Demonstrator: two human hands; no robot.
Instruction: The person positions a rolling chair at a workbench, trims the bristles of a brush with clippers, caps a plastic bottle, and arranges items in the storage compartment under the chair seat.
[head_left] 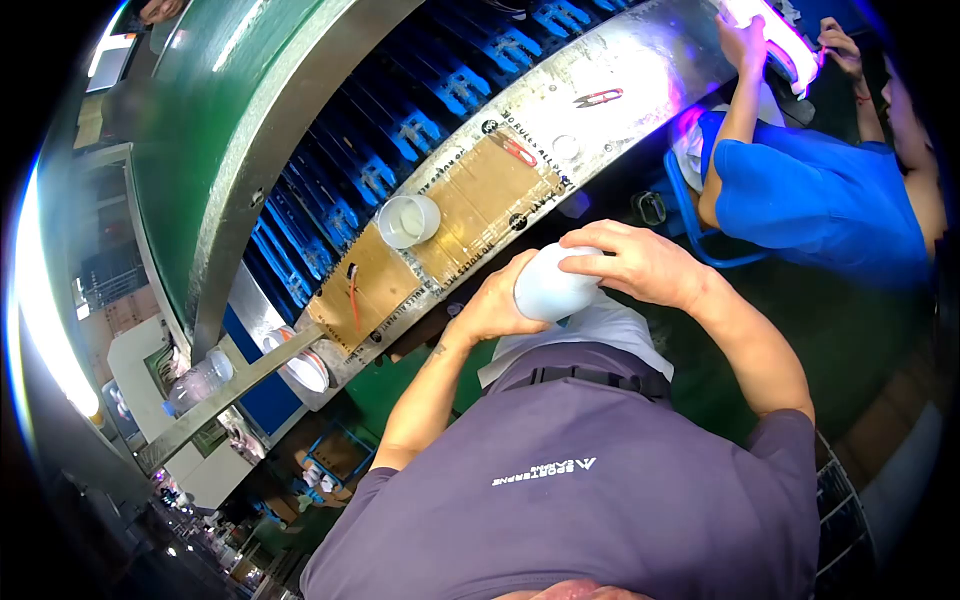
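Both of my hands hold a smooth, pale bluish-white rounded object (553, 286) in front of my waist; its exact kind is not clear. My left hand (497, 300) is wrapped round its left side. On its upper right side lie the bent fingers of my right hand (645, 266). The nearest things on the bench are a translucent plastic cup (408, 221) with pale contents and a sheet of brown cardboard (485, 205) under clear tape.
Red-handled thread snips (599, 97) lie on the long narrow bench (640, 60), and a red tool (519, 150) rests on the cardboard. Blue racks (415, 130) line its far side. A co-worker in blue (815, 195) sits at the right, beside a bright pink-violet lamp.
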